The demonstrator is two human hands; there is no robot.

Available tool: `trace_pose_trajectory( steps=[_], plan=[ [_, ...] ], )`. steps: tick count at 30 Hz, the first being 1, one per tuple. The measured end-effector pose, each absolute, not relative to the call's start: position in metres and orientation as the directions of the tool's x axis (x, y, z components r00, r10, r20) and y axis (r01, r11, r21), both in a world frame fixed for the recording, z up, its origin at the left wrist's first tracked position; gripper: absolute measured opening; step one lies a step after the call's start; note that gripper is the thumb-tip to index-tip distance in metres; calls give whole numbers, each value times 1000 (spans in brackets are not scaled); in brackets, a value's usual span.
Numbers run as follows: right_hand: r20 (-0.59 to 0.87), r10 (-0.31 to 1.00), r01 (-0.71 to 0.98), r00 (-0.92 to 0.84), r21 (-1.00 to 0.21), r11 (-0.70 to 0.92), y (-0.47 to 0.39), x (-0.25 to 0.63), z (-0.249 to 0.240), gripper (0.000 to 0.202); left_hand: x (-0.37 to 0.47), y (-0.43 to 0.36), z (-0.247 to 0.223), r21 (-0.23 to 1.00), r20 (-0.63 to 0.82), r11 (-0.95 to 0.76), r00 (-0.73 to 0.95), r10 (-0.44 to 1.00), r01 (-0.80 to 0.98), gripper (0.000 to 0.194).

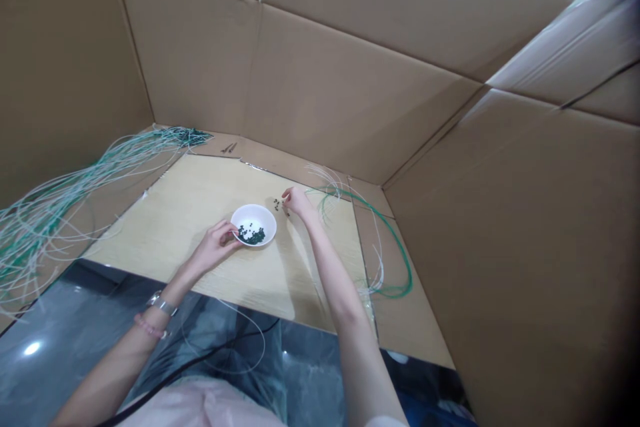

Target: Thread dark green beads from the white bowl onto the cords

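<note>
A white bowl [270, 227] stands tilted towards me on the pale board, with many small dark green pieces [254, 237] gathered at its near side. My left hand [219, 245] grips the bowl's left rim between thumb and fingers. Just right of the bowl, several small dark pieces [277, 205] lie loose on the board. My right hand [295, 201] is over them with its fingers pressed together; whatever is between the fingertips is too small to make out.
Long white and green strands [85, 180] lie along the left side. A green coil [407, 260] with white strands curves at the right edge of the board [190, 193]. Small metal tools [229, 147] lie at the back. Tall cardboard walls [320, 93] surround the work surface.
</note>
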State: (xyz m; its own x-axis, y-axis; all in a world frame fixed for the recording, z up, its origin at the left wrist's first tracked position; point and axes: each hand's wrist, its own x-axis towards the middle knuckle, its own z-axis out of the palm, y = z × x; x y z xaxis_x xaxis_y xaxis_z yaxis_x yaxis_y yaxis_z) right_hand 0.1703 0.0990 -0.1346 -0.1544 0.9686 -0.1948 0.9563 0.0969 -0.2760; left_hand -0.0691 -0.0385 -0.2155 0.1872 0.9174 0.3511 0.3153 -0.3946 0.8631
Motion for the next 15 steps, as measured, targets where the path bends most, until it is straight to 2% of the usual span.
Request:
trace_pose_trajectory(
  steps=[15],
  plan=[
    [-187, 968, 953, -167, -284, 109, 98, 170, -134, 30, -69, -39, -214, 850, 362, -405, 184, 914, 337, 26]
  ],
)
